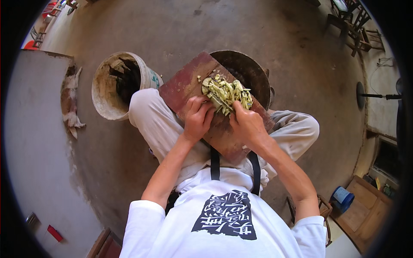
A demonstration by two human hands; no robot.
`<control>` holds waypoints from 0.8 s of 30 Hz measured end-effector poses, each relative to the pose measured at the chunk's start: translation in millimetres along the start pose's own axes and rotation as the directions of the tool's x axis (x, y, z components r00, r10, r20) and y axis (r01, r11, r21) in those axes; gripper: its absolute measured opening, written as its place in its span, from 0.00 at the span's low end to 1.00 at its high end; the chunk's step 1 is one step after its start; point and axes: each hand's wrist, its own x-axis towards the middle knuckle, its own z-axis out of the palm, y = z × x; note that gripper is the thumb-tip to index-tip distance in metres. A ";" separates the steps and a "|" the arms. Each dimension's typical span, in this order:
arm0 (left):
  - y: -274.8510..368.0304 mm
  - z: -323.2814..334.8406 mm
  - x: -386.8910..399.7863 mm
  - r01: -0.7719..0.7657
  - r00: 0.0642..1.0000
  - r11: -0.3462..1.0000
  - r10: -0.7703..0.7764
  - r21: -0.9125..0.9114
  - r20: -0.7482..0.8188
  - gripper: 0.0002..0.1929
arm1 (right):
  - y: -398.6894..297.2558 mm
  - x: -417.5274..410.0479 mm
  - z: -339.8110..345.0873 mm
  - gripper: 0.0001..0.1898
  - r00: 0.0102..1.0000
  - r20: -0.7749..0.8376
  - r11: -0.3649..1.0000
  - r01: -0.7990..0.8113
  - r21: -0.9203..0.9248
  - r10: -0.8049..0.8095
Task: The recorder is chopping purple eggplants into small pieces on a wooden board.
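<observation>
A reddish-brown wooden board (184, 80) lies slanted across my lap, its far right edge over a dark round basin (255, 71). Pale green chopped vegetable pieces (226, 90) are heaped on it. My right hand (250, 121) is closed at the near right side of the heap, around what looks like the handle of a knife (222, 104), mostly hidden by the hand and the pieces. With bent fingertips, my left hand (198, 116) holds a vegetable piece against the blade's left side; that piece is largely covered by the fingers.
A dirty white bucket (100, 93) with dark, long vegetables (127, 77) stands left of my knee. Beyond it a brown and white animal (70, 100) lies by the wall. Wooden stools (350, 27) are at the upper right, a blue tub (342, 199) and wooden cabinet (364, 206) at the lower right.
</observation>
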 end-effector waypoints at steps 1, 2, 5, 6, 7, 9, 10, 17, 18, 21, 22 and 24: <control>-0.5 -0.5 -3.8 0.007 1.000 1.000 -0.007 0.003 0.001 0.07 | -3.4 -4.8 -2.5 0.09 1.000 0.007 1.000 0.002 0.002 -0.002; -1.6 -0.4 -8.2 0.030 0.999 1.000 -0.030 0.000 0.020 0.07 | -6.4 -9.0 -3.9 0.09 0.999 0.031 1.000 0.013 -0.016 -0.012; -0.3 4.5 -0.7 0.026 0.999 1.000 -0.025 -0.009 0.028 0.07 | 3.5 -0.8 19.5 0.09 0.999 0.042 0.995 0.007 -0.101 -0.003; -0.2 5.6 1.5 0.011 1.000 1.000 -0.011 0.001 0.013 0.07 | 6.1 10.5 28.4 0.09 0.999 0.035 0.996 0.006 -0.087 -0.003; -0.4 6.6 1.7 0.009 1.000 1.000 -0.009 0.001 0.010 0.07 | 8.6 16.1 33.3 0.09 1.000 0.027 0.997 0.005 -0.074 -0.003; -1.8 7.6 -0.1 0.041 0.999 0.998 -0.041 -0.038 0.009 0.07 | 12.9 13.9 34.2 0.09 1.000 -0.008 1.000 0.014 -0.027 -0.014; -2.0 6.9 -2.1 0.039 0.999 0.999 -0.039 -0.037 0.008 0.07 | 13.4 11.9 32.8 0.09 0.999 -0.040 1.000 0.021 0.021 -0.020; -3.8 3.3 -8.5 0.062 0.998 0.997 -0.063 -0.055 -0.023 0.08 | -3.1 -11.0 3.8 0.10 0.999 0.050 0.998 -0.023 0.064 0.020; -3.9 4.7 -8.0 0.049 0.998 0.998 -0.050 -0.045 -0.026 0.08 | 2.4 -3.2 16.9 0.09 0.998 0.054 0.999 -0.020 0.042 0.018; -4.7 5.3 -8.6 0.039 0.999 0.997 -0.040 -0.069 -0.008 0.09 | 9.0 7.0 36.1 0.09 0.999 0.035 1.000 -0.009 0.005 0.009; -3.0 3.8 -9.2 0.037 0.999 0.997 -0.038 -0.068 -0.010 0.09 | 9.4 8.4 37.4 0.09 1.000 0.009 1.000 -0.003 -0.012 0.003; 1.9 -0.3 -12.3 0.005 1.000 0.999 -0.005 -0.036 0.014 0.10 | 9.1 4.2 31.3 0.09 1.000 -0.001 1.000 0.014 -0.002 -0.014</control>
